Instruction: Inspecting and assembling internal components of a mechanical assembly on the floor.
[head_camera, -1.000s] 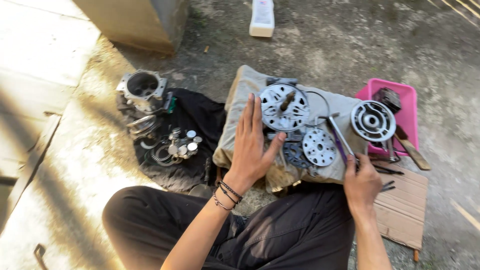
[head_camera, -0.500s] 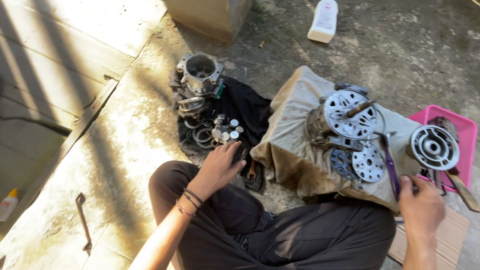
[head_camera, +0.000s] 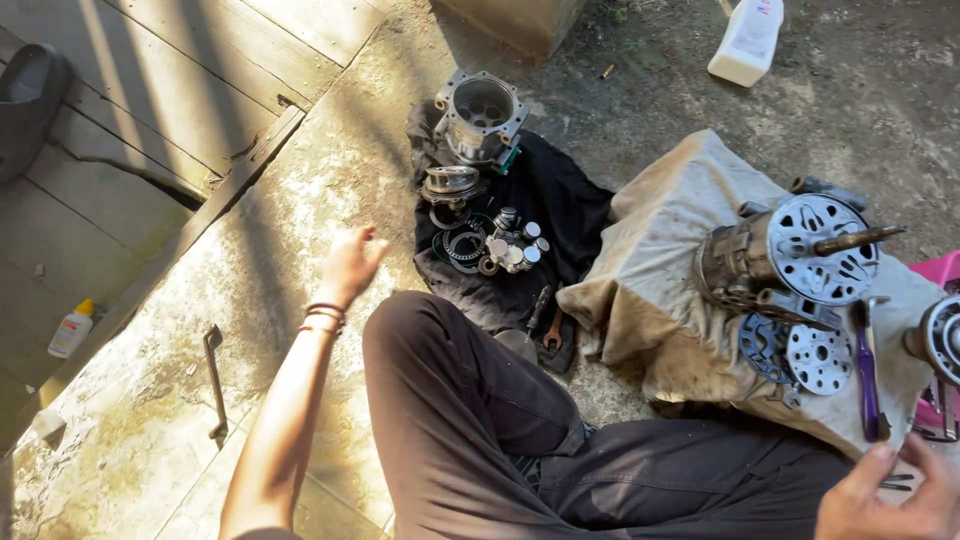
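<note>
Outdoor concrete floor, sunlit, wooden planks far left. Item, near left: bent metal bar, lying alone. Item: left hand, empty, fingers loosely spread, arm stretched out low over bare concrete between bar and black cloth. On cloth: cylindrical housing, rings, small pistons. Advice: reach palm-down and slow, clear of loose parts. Right: tan cloth bearing compressor body. Near right: right hand, partly cropped, seemingly empty.
</note>
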